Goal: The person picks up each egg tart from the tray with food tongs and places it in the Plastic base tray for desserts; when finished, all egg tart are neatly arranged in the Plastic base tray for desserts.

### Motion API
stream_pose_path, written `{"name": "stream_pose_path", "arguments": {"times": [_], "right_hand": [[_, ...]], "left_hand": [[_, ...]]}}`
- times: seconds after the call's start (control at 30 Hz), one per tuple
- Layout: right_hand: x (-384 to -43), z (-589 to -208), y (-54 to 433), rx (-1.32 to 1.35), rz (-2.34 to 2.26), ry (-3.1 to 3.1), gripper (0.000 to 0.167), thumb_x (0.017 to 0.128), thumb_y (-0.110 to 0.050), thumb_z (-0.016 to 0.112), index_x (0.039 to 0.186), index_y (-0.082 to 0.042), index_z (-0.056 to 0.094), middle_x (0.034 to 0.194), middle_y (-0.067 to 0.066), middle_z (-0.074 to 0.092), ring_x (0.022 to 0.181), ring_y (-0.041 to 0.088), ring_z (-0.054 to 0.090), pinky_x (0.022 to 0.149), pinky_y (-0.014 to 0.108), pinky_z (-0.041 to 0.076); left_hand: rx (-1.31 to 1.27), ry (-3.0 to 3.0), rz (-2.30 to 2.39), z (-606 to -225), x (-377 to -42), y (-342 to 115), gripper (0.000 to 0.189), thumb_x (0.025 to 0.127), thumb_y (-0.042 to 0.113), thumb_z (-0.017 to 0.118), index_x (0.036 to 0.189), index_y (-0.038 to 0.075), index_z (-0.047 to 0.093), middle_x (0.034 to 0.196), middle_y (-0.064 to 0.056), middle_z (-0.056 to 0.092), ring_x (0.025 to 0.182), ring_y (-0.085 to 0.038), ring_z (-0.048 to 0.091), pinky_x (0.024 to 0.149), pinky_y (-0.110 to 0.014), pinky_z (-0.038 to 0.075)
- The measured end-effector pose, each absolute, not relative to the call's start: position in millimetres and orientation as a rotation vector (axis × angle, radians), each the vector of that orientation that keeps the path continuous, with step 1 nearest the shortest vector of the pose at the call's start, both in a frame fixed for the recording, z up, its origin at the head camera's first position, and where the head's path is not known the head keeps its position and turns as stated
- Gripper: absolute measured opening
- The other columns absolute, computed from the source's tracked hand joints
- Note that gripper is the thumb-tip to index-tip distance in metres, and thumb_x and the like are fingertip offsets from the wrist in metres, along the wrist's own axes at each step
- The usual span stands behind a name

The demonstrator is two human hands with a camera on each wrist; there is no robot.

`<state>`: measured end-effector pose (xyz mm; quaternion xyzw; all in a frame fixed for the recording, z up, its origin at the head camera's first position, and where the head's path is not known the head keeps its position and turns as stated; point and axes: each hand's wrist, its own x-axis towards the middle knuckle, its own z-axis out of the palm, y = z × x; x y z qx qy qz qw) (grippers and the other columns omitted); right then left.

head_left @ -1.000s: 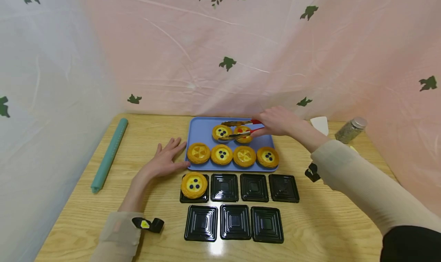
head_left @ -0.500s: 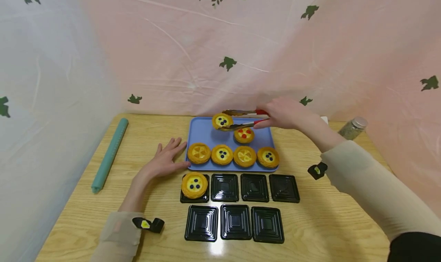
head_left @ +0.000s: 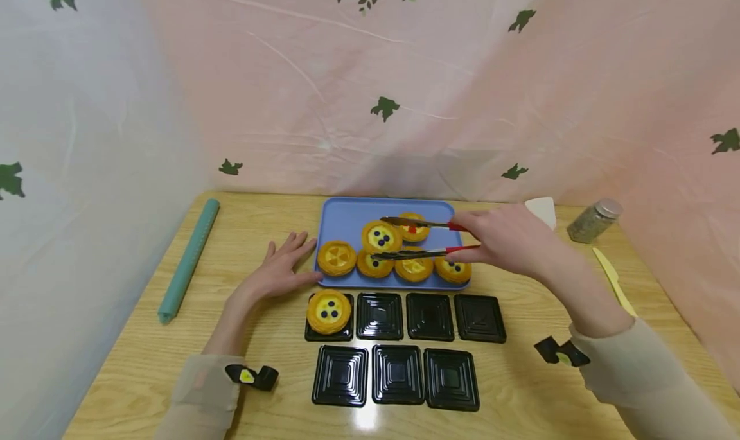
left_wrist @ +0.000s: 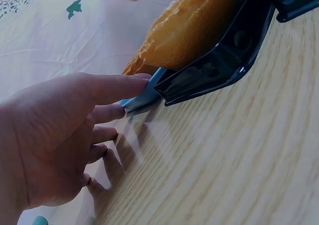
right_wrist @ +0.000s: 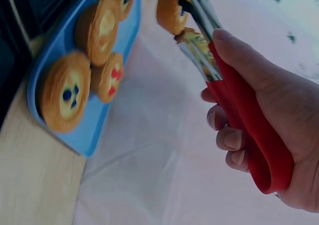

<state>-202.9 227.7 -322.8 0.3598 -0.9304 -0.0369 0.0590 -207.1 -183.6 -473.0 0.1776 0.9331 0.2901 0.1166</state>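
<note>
Right grip (head_left: 505, 241) clamps red tongs (head_left: 424, 239) on a tart (head_left: 381, 236) above the tray (head_left: 341, 218) — left grip (head_left: 277, 273) lies flat, fingers apart, on the counter (head_left: 144, 356).

I see the tongs (head_left: 419, 239): metal arms, red handle sleeves, lying roughly level, tips pointing left. They clamp one tart (head_left: 381, 236), lifted clear above the front row of the blue tray (head_left: 347, 218). That tart: round golden pastry shell, yellow filling, dark blueberries on top, near level in the head view. In the right wrist view the tart (right_wrist: 172, 8) sits between the two metal tips, pinched at its sides, and the tongs (right_wrist: 234, 100) show red sleeves running into the palm. The tray's near left corner (left_wrist: 142, 95) rests flat on the tabletop (head_left: 144, 356).
</note>
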Motion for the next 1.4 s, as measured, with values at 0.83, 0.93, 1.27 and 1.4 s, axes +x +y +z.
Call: {"name": "stream_pose_path", "arguments": {"times": [0.83, 0.93, 1.27, 1.4], "right_hand": [[-131, -373, 238, 1.045, 0.063, -2.879, 0.047, 0.081, -0.064, 0.076, 0.106, -0.025, 0.07, 0.087, -0.017, 0.069, 0.054, -0.004, 0.043, 0.05, 0.019, 0.038], [-130, -373, 236, 1.05, 0.065, -2.907, 0.043, 0.081, -0.06, 0.079, 0.103, -0.026, 0.067, 0.079, -0.018, 0.061, 0.052, -0.002, 0.037, 0.048, 0.018, 0.033], [-127, -373, 238, 1.025, 0.047, -2.932, 0.047, 0.082, -0.067, 0.074, 0.103, -0.025, 0.069, 0.076, -0.018, 0.058, 0.049, -0.001, 0.033, 0.045, 0.018, 0.027], [-126, -374, 237, 1.023, 0.026, -2.93, 0.048, 0.082, -0.07, 0.072, 0.103, -0.027, 0.069, 0.074, -0.019, 0.055, 0.05, -0.001, 0.033, 0.045, 0.018, 0.027]], "left_hand": [[0.514, 2.744, 0.833, -472, -208, -179, 0.084, 0.098, 0.046, 0.064, 0.162, 0.006, 0.028, 0.172, -0.024, 0.012, 0.16, -0.047, 0.002, 0.125, -0.071, -0.009], [0.515, 2.743, 0.831, -473, -209, -180, 0.084, 0.098, 0.047, 0.063, 0.162, 0.006, 0.028, 0.172, -0.024, 0.012, 0.16, -0.048, 0.002, 0.124, -0.072, -0.009], [0.509, 2.741, 0.818, -474, -210, -180, 0.084, 0.098, 0.046, 0.064, 0.163, 0.007, 0.028, 0.172, -0.024, 0.012, 0.16, -0.047, 0.002, 0.124, -0.072, -0.009], [0.512, 2.747, 0.816, -474, -210, -180, 0.084, 0.098, 0.047, 0.064, 0.162, 0.006, 0.028, 0.172, -0.024, 0.013, 0.16, -0.047, 0.002, 0.124, -0.072, -0.009]]}}
